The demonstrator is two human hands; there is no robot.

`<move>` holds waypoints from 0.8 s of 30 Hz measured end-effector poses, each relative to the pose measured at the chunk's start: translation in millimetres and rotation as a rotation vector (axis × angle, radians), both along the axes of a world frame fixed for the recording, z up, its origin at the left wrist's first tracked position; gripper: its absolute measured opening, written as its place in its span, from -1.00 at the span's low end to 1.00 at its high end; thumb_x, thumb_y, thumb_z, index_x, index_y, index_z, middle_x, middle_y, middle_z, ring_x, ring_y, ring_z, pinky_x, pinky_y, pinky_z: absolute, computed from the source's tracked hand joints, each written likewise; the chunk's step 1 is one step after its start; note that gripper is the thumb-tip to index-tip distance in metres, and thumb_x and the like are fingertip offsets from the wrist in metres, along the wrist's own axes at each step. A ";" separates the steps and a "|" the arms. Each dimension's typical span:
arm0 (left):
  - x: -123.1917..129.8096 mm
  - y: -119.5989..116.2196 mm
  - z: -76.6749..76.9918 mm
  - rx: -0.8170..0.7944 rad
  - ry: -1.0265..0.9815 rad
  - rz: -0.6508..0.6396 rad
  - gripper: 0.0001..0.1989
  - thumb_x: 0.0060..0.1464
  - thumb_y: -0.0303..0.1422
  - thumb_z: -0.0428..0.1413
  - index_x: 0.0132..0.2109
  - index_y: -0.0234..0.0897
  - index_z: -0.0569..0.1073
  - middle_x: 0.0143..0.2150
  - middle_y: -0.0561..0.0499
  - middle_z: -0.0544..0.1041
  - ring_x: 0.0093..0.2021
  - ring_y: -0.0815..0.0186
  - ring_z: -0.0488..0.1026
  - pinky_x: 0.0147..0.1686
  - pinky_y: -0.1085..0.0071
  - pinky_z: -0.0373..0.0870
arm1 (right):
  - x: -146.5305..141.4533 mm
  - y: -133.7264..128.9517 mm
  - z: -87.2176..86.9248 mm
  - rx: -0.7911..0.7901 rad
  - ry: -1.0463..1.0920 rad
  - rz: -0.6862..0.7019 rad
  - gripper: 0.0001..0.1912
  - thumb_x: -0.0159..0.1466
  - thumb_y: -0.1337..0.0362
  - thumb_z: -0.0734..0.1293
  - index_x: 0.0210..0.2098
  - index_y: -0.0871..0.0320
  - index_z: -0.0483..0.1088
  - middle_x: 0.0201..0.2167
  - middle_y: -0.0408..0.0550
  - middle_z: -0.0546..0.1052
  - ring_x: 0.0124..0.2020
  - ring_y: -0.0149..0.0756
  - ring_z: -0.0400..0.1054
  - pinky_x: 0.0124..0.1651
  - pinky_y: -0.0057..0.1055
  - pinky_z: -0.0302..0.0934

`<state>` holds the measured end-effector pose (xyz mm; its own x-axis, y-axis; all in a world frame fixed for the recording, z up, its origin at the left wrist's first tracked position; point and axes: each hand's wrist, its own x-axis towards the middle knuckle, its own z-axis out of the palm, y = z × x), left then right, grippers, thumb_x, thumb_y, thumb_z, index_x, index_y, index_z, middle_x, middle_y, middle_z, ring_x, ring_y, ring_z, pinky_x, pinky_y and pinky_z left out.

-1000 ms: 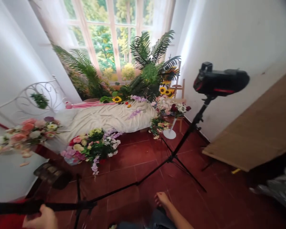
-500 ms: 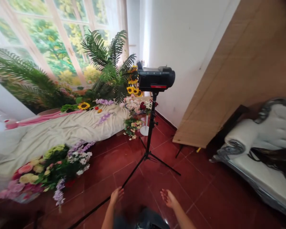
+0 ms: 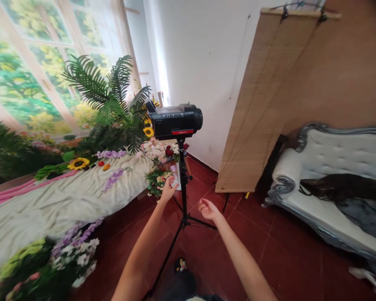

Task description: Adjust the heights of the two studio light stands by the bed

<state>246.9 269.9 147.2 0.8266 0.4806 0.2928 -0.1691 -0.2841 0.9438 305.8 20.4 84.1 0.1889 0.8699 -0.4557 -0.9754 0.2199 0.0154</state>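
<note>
Straight ahead stands a black studio light (image 3: 175,122) with a red label, mounted on top of a black tripod stand (image 3: 183,196). Just left of the stand's pole, my left hand (image 3: 169,189) reaches forward with its fingers apart and nothing in it. On the pole's right side my right hand (image 3: 207,209) is raised, fingers loosely curled and apart, also holding nothing. Neither hand appears to touch the pole. One leg of the stand runs toward me, passing between my forearms.
A cream cloth-draped platform (image 3: 113,200) with artificial flowers lies left, palm fronds (image 3: 113,90) behind it. A hanging bamboo blind (image 3: 241,138) is at the right, beside a white tufted sofa (image 3: 341,154) with dark fabric on it. Red tiles (image 3: 247,242) cover the floor.
Both my hands have moved up and forward, from low near my body to either side of the stand's pole. The view has shifted right and the stand appears closer.
</note>
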 end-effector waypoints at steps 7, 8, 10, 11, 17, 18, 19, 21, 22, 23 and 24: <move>88.4 -5.7 37.6 0.119 -0.105 -0.080 -0.59 -0.10 -0.28 0.14 -0.07 -0.24 0.27 -0.18 -0.04 0.44 -0.22 0.31 0.42 -0.20 0.35 0.33 | 84.4 90.0 71.8 0.069 -0.163 0.227 -0.65 0.28 0.05 0.08 -0.48 0.19 0.18 -0.70 -0.25 0.24 -0.75 -0.56 0.04 -0.78 -0.70 -0.09; 93.3 -5.0 36.0 0.122 -0.091 -0.067 -0.65 -0.09 -0.28 0.13 -0.12 -0.24 0.28 -0.25 -0.01 0.44 -0.27 0.32 0.41 -0.24 0.37 0.33 | 89.5 95.8 72.6 0.055 -0.174 0.238 -0.63 0.27 0.04 0.07 -0.52 0.17 0.13 -0.71 -0.26 0.20 -0.76 -0.56 0.02 -0.79 -0.70 -0.12; 99.8 -3.4 31.1 0.120 -0.071 -0.024 -0.73 -0.09 -0.30 0.12 -0.20 -0.23 0.29 -0.34 0.04 0.42 -0.34 0.34 0.39 -0.28 0.39 0.32 | 96.3 102.7 70.9 0.032 -0.186 0.241 -0.59 0.27 0.03 0.07 -0.60 0.13 0.02 -0.75 -0.29 0.12 -0.77 -0.56 -0.04 -0.80 -0.68 -0.17; 101.8 -2.7 28.6 0.113 -0.066 -0.006 -0.74 -0.10 -0.32 0.12 -0.22 -0.23 0.29 -0.36 0.05 0.41 -0.35 0.35 0.39 -0.30 0.41 0.31 | 98.6 104.4 69.3 0.025 -0.188 0.240 -0.58 0.27 0.03 0.07 -0.61 0.12 -0.03 -0.76 -0.30 0.08 -0.77 -0.56 -0.06 -0.80 -0.67 -0.20; 105.6 -2.6 24.9 0.073 -0.076 -0.053 -0.73 -0.16 -0.49 0.04 -0.22 -0.23 0.24 -0.37 0.08 0.38 -0.39 0.39 0.34 -0.35 0.46 0.28 | 108.4 107.8 58.9 0.043 -0.232 0.201 -0.64 0.29 0.15 0.11 -0.58 0.11 -0.07 -0.74 -0.33 0.06 -0.75 -0.59 -0.09 -0.76 -0.68 -0.19; 105.7 -3.2 26.1 0.072 -0.086 -0.053 -0.73 -0.17 -0.49 0.03 -0.23 -0.23 0.24 -0.38 0.08 0.37 -0.39 0.39 0.33 -0.35 0.46 0.28 | 109.0 108.1 56.8 0.045 -0.277 0.195 -0.65 0.29 0.16 0.13 -0.57 0.11 -0.05 -0.73 -0.34 0.06 -0.75 -0.59 -0.09 -0.75 -0.69 -0.20; 105.8 -3.9 27.4 0.073 -0.096 -0.050 -0.74 -0.17 -0.50 0.03 -0.24 -0.23 0.24 -0.38 0.09 0.36 -0.39 0.40 0.32 -0.35 0.46 0.27 | 109.2 108.0 54.7 0.037 -0.341 0.199 -0.66 0.27 0.17 0.16 -0.56 0.11 -0.03 -0.73 -0.34 0.06 -0.75 -0.59 -0.09 -0.75 -0.68 -0.20; 106.3 -5.4 29.8 0.075 -0.104 -0.037 -0.75 -0.18 -0.51 0.03 -0.26 -0.23 0.24 -0.39 0.10 0.34 -0.39 0.40 0.31 -0.34 0.47 0.27 | 109.2 106.2 51.6 -0.009 -0.537 0.209 -0.69 0.24 0.17 0.22 -0.53 0.13 0.05 -0.73 -0.36 0.07 -0.74 -0.60 -0.09 -0.73 -0.68 -0.20; 106.8 -6.3 30.6 0.079 -0.104 -0.029 -0.75 -0.18 -0.51 0.02 -0.26 -0.23 0.24 -0.40 0.10 0.33 -0.39 0.40 0.30 -0.34 0.47 0.27 | 109.6 104.3 51.1 -0.044 -0.674 0.200 -0.72 0.22 0.17 0.25 -0.51 0.15 0.10 -0.72 -0.35 0.10 -0.73 -0.60 -0.07 -0.71 -0.67 -0.16; 107.4 -7.1 31.1 0.083 -0.102 -0.025 -0.75 -0.17 -0.50 0.02 -0.25 -0.24 0.24 -0.40 0.10 0.32 -0.39 0.41 0.30 -0.35 0.48 0.27 | 110.6 101.8 51.7 -0.085 -0.836 0.186 -0.74 0.19 0.16 0.28 -0.48 0.17 0.16 -0.69 -0.33 0.17 -0.71 -0.60 -0.02 -0.67 -0.67 -0.11; 108.0 -8.1 31.4 0.084 -0.100 -0.024 -0.76 -0.17 -0.50 0.02 -0.25 -0.24 0.25 -0.40 0.10 0.32 -0.40 0.41 0.29 -0.35 0.48 0.27 | 112.5 98.9 53.6 -0.124 -1.017 0.176 -0.76 0.17 0.16 0.30 -0.45 0.19 0.21 -0.65 -0.29 0.24 -0.67 -0.59 0.04 -0.63 -0.66 -0.04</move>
<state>355.0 261.8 178.6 0.8019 0.4316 0.4131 -0.2691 -0.3564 0.8948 418.3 119.3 137.7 0.4092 0.8801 -0.2408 -0.5337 0.0169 -0.8455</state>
